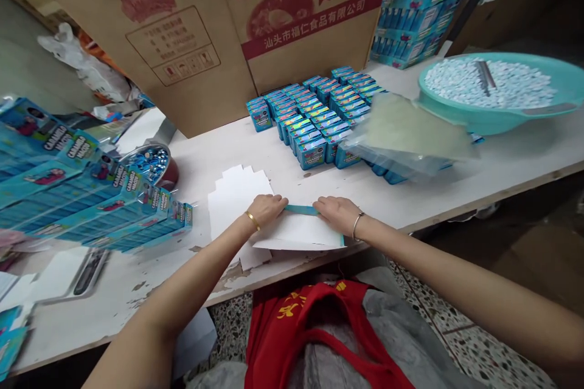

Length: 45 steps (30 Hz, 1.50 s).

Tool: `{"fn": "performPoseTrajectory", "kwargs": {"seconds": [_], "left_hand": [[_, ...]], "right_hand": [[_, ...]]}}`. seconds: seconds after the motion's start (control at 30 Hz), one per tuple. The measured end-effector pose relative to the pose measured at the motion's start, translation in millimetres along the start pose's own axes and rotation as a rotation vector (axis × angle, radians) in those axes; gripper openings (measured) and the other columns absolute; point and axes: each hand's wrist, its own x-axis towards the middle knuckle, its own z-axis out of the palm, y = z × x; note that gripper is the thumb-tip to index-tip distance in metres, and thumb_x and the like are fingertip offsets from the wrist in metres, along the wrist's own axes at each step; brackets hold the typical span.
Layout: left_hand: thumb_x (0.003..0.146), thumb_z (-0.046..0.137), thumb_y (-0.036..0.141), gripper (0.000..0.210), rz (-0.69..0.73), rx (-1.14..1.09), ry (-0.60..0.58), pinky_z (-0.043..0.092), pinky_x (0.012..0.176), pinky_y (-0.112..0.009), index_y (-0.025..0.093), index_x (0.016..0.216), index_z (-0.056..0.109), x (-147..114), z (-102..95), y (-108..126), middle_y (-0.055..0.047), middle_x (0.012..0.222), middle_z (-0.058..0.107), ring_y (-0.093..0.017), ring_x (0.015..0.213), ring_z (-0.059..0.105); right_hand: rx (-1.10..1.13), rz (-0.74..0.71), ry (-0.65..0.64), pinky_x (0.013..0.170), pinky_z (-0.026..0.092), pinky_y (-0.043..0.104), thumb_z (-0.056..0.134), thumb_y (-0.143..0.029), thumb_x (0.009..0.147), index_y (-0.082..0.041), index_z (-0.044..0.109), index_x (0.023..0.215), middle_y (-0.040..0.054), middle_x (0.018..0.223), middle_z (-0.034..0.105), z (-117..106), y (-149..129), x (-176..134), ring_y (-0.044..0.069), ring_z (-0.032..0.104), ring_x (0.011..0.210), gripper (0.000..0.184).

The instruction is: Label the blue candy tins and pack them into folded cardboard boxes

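A white cardboard box blank point(298, 231) with a blue edge strip lies near the table's front edge. My left hand point(267, 209) is closed on the far left end of that strip. At its far right end, my right hand point(336, 214) grips the same piece, fingers bent over the edge. The strip stands folded up between the two hands. Under and to the left of it lie flat white card blanks point(232, 200) with stepped edges.
Rows of small blue boxes point(312, 152) stand beyond my hands, partly under a plastic bag point(410, 130). A turquoise basin point(479, 115) of pale pieces is at right. Stacked blue packs point(114, 206) and a bowl point(170, 173) stand left. A large carton point(205, 85) rises behind.
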Motion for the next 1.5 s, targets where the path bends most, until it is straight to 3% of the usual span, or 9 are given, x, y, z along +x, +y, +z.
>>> {"fn": "performPoseTrajectory", "kwargs": {"seconds": [0.27, 0.43, 0.57, 0.7, 0.87, 1.03, 1.17, 1.33, 1.5], "left_hand": [[0.089, 0.042, 0.016, 0.021, 0.101, 0.035, -0.160, 0.043, 0.065, -0.030, 0.021, 0.106, 0.052, 22.4, -6.8, 3.7, -0.010, 0.091, 0.064, -0.021, 0.077, 0.063], [0.090, 0.040, 0.014, 0.023, 0.082, -0.009, -0.142, 0.045, 0.068, -0.032, 0.021, 0.108, 0.052, 23.2, -3.4, 2.7, -0.009, 0.090, 0.063, -0.021, 0.076, 0.063], [0.090, 0.040, 0.014, 0.030, 0.056, -0.051, -0.018, 0.044, 0.079, -0.035, 0.020, 0.118, 0.051, 1.1, -13.7, 1.2, -0.012, 0.107, 0.060, -0.021, 0.089, 0.062], [0.086, 0.054, 0.047, 0.056, 0.158, -0.240, 0.189, 0.037, 0.094, -0.040, 0.021, 0.133, 0.041, -41.0, -21.3, 13.6, -0.014, 0.125, 0.054, -0.027, 0.112, 0.051], [0.093, 0.041, 0.030, 0.023, 0.154, -0.439, 0.082, 0.041, 0.080, -0.029, 0.021, 0.106, 0.057, -58.2, -9.6, 31.7, -0.005, 0.095, 0.066, -0.017, 0.087, 0.059], [0.087, 0.051, 0.031, 0.013, 0.040, -0.696, 0.047, 0.039, 0.065, -0.023, 0.020, 0.094, 0.053, -28.1, -7.2, 16.6, 0.002, 0.076, 0.061, -0.013, 0.069, 0.053], [0.088, 0.051, 0.028, 0.013, 0.006, -0.749, 0.008, 0.039, 0.064, -0.023, 0.019, 0.097, 0.054, -14.6, -4.6, 8.3, 0.003, 0.072, 0.059, -0.012, 0.066, 0.052], [0.087, 0.052, 0.047, 0.033, 0.151, -0.315, 0.249, 0.037, 0.086, -0.037, 0.019, 0.103, 0.060, -27.5, 12.1, 27.0, -0.011, 0.112, 0.059, -0.024, 0.100, 0.051], [0.093, 0.042, 0.028, 0.023, 0.039, -0.200, 0.237, 0.038, 0.079, -0.035, 0.018, 0.098, 0.062, -36.0, 26.5, 47.5, -0.010, 0.096, 0.060, -0.022, 0.089, 0.051]], "right_hand": [[-0.094, 0.038, -0.088, 0.066, 0.045, 0.030, 0.038, -0.010, 0.089, -0.016, 0.056, 0.109, 0.0123, 0.099, 0.066, 0.5, -9.5, 15.5, 0.022, 0.064, 0.086, 0.028], [-0.122, -0.044, -0.115, 0.063, 0.044, 0.029, 0.037, -0.008, 0.090, -0.018, 0.055, 0.111, 0.0109, 0.098, 0.066, -1.4, -3.1, 20.5, 0.022, 0.064, 0.085, 0.029], [-0.128, -0.061, -0.081, 0.062, 0.041, 0.028, 0.041, -0.006, 0.087, -0.021, 0.056, 0.111, 0.0095, 0.099, 0.066, -9.3, 15.6, 16.4, 0.021, 0.062, 0.089, 0.032], [-0.146, -0.024, -0.051, 0.063, 0.039, 0.027, 0.038, -0.006, 0.087, -0.022, 0.058, 0.111, 0.0096, 0.101, 0.065, -10.8, 36.2, 15.7, 0.020, 0.061, 0.091, 0.035], [-0.024, 0.017, -0.092, 0.067, 0.041, 0.028, 0.044, -0.022, 0.092, -0.025, 0.057, 0.119, 0.0077, 0.105, 0.064, -19.3, 54.8, 24.0, 0.021, 0.061, 0.090, 0.030], [0.177, 0.027, 0.338, 0.083, 0.044, 0.034, 0.047, -0.036, 0.092, -0.017, 0.052, 0.123, 0.0120, 0.116, 0.060, -34.5, 34.6, -4.0, 0.024, 0.056, 0.103, 0.036], [0.035, -0.108, 0.466, 0.095, 0.039, 0.043, 0.053, -0.032, 0.089, -0.014, 0.054, 0.121, 0.0147, 0.118, 0.060, -1.9, -4.5, -41.3, 0.029, 0.050, 0.112, 0.037], [-0.118, -0.057, 0.546, 0.098, 0.037, 0.041, 0.049, -0.013, 0.089, -0.012, 0.054, 0.123, 0.0144, 0.127, 0.056, 53.2, -16.2, -50.1, 0.027, 0.044, 0.120, 0.034], [-0.110, 0.026, 0.478, 0.079, 0.043, 0.035, 0.051, -0.011, 0.087, -0.013, 0.061, 0.109, 0.0108, 0.096, 0.063, 56.1, -13.9, -44.3, 0.024, 0.052, 0.091, 0.024]]}}
